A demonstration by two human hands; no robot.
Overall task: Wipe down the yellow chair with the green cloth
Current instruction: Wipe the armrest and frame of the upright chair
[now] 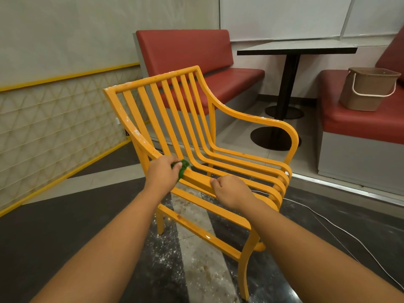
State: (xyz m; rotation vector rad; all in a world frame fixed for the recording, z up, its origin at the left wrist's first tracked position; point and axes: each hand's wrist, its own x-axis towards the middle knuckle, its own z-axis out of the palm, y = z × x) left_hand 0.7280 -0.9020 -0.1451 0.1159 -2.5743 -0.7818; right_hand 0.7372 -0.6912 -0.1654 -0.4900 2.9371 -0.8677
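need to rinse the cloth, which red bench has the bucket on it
The red bench at the right edge: the beige bucket sits on its seat. The other red bench stands behind the yellow chair.

Bare forearms, uncovered as far as they show, end in a bare left hand (162, 169) and right hand (231, 191).

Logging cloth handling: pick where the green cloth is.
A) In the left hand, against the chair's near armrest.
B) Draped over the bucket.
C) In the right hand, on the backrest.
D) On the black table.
A: the left hand grips the green cloth against the near armrest of the yellow chair; the right hand holds only that armrest.
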